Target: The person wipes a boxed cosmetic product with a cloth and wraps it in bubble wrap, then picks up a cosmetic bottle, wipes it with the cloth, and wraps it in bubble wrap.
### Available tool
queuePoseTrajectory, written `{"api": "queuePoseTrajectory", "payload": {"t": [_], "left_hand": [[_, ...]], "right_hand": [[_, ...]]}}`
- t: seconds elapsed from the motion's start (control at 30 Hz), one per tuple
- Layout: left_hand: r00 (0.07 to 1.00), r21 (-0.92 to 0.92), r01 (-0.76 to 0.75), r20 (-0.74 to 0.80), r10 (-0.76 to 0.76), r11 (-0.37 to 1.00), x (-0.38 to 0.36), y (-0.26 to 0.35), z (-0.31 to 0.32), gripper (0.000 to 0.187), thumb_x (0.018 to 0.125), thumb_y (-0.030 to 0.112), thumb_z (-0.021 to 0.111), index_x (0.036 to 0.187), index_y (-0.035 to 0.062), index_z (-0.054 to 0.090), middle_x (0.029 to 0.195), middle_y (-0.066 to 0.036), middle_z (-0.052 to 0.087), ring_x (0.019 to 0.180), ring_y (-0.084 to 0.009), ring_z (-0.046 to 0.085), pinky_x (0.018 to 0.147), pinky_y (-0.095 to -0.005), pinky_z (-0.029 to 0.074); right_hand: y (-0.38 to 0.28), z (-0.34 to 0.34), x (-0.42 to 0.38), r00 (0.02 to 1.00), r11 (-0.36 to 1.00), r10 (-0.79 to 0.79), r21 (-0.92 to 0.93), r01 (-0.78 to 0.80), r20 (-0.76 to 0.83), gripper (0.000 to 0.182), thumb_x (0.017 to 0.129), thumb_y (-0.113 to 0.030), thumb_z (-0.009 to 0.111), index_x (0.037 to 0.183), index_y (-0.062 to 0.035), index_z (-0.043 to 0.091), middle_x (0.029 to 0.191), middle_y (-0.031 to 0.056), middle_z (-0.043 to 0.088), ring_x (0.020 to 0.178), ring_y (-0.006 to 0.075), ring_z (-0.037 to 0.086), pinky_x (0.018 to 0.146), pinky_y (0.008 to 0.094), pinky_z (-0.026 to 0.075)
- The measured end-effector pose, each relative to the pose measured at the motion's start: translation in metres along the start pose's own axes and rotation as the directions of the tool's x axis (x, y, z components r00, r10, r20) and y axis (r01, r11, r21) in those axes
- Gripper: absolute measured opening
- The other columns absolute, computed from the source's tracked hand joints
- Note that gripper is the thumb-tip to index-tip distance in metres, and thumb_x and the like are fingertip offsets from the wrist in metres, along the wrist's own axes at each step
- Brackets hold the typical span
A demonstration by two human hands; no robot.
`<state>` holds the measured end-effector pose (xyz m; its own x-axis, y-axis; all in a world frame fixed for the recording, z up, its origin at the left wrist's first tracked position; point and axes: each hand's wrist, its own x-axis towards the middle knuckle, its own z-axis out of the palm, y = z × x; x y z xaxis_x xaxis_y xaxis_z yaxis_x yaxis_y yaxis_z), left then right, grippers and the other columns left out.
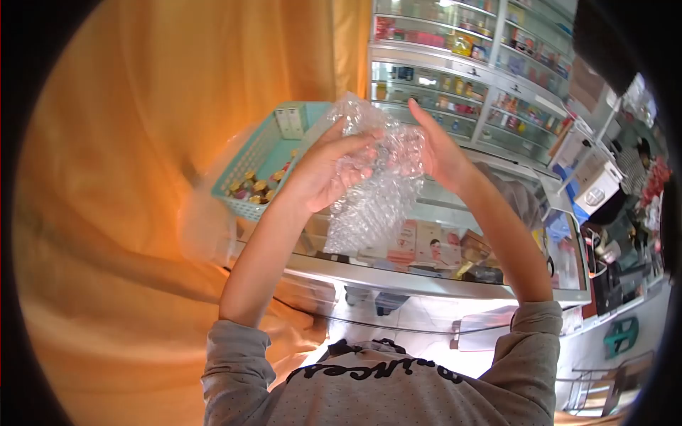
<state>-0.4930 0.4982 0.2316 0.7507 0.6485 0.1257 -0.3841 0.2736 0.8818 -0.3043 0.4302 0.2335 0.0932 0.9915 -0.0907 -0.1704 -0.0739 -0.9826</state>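
A crumpled sheet of clear bubble wrap [376,206] hangs between my two hands, above the glass counter. My left hand [330,167] grips it from the left, fingers bent against the plastic near the middle. From the right, my right hand [442,155] holds the other side with its thumb pointing up and its fingers hidden behind the wrap. A small darker patch shows through the layers between the hands. Behind my left wrist stands a mint-green plastic basket [238,157], with small gold-capped bottles [254,188] and pale upright boxes [290,121] inside.
Under the wrap is a glass display counter [334,270] with flat packages [430,243] beneath its top. Shelves of small products [455,99] stand behind. An orange curtain [121,177] fills the left side. At the far right, a person in a striped top [631,170] appears among goods.
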Motion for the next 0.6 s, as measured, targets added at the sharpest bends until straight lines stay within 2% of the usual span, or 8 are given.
{"api": "queuePoseTrajectory", "payload": {"t": [0.03,0.1,0.13,0.2,0.3,0.43,0.5,0.6], "left_hand": [[0.997,0.053,0.037,0.063,-0.04,0.998,0.008,-0.009,0.002,0.057,0.086,0.008,0.059,0.137,0.0089,0.034,0.116,-0.005,0.056,0.084,-0.0097,0.055,0.067,-0.0239,0.05],[0.987,0.106,0.078,0.133,-0.092,0.991,0.024,-0.023,0.001,0.059,0.084,0.006,0.059,0.137,0.0082,0.035,0.12,-0.006,0.054,0.084,-0.0089,0.055,0.067,-0.0221,0.049],[0.978,0.19,0.074,0.178,-0.108,0.979,0.033,-0.027,-0.001,0.061,0.084,0.005,0.058,0.139,0.0097,0.033,0.123,-0.005,0.053,0.085,-0.0091,0.055,0.067,-0.0227,0.05],[0.963,0.274,0.069,0.234,-0.137,0.959,0.049,-0.034,-0.003,0.062,0.084,0.003,0.056,0.141,0.0112,0.031,0.125,-0.005,0.053,0.085,-0.0093,0.055,0.067,-0.0233,0.05],[0.963,0.367,0.072,0.218,-0.161,0.927,0.07,-0.055,-0.018,0.066,0.084,0.002,0.053,0.144,0.014,0.028,0.128,-0.005,0.053,0.082,-0.0089,0.055,0.067,-0.0228,0.049],[0.953,0.478,0.111,0.197,-0.23,0.872,0.087,-0.094,-0.046,0.075,0.084,0.003,0.051,0.148,0.0192,0.016,0.129,-0.004,0.054,0.079,-0.0116,0.056,0.07,-0.0288,0.051],[0.941,0.561,0.16,0.163,-0.298,0.812,0.08,-0.103,-0.048,0.075,0.083,0.003,0.051,0.148,0.0193,0.015,0.129,-0.003,0.054,0.077,-0.0118,0.056,0.069,-0.029,0.051],[0.965,0.504,0.141,0.122,-0.232,0.852,0.076,-0.094,-0.045,0.068,0.086,0.007,0.053,0.146,0.0167,0.022,0.13,-0.003,0.053,0.073,-0.012,0.057,0.068,-0.0292,0.051]], "right_hand": [[0.002,-0.007,-0.005,1.0,1.0,-0.001,0.001,0.001,-0.021,0.056,0.089,-0.058,0.048,0.107,-0.0062,0.06,0.086,0.0059,0.062,0.074,0.0122,0.057,0.064,0.0242,0.043],[0.013,-0.022,-0.009,0.977,0.975,-0.19,0.095,0.199,-0.091,0.04,0.09,-0.033,0.058,0.121,-0.0071,0.054,0.104,0.01,0.061,0.088,0.015,0.059,0.073,0.0257,0.046],[0.019,-0.027,-0.008,0.976,0.975,-0.19,0.095,0.2,-0.106,0.04,0.09,-0.033,0.058,0.121,-0.0071,0.054,0.104,0.01,0.061,0.088,0.015,0.059,0.073,0.0257,0.046],[0.033,-0.034,-0.002,0.894,0.901,-0.375,0.132,0.414,-0.245,0.044,0.086,-0.009,0.06,0.128,-0.0101,0.05,0.115,0.0111,0.059,0.091,0.0151,0.059,0.078,0.028,0.049],[0.055,-0.045,0.014,0.811,0.851,-0.504,-0.014,0.524,-0.297,0.048,0.083,-0.005,0.058,0.13,-0.0145,0.051,0.122,0.0069,0.055,0.091,0.0122,0.056,0.079,0.0275,0.046],[0.091,-0.067,0.031,0.816,0.87,-0.491,-0.125,0.477,-0.304,0.041,0.086,-0.008,0.058,0.126,-0.0153,0.057,0.118,0.0043,0.055,0.087,0.0104,0.055,0.077,0.025,0.044],[0.096,-0.073,0.027,0.931,0.965,-0.255,-0.123,0.23,-0.26,0.034,0.085,-0.011,0.062,0.118,-0.0105,0.063,0.099,0.0003,0.063,0.079,0.0076,0.055,0.067,0.0224,0.044],[0.099,-0.078,0.035,0.891,0.931,-0.363,-0.14,0.336,-0.275,0.033,0.084,-0.016,0.064,0.117,-0.0109,0.064,0.086,-0.0027,0.062,0.073,0.0056,0.053,0.063,0.0216,0.04]]}}
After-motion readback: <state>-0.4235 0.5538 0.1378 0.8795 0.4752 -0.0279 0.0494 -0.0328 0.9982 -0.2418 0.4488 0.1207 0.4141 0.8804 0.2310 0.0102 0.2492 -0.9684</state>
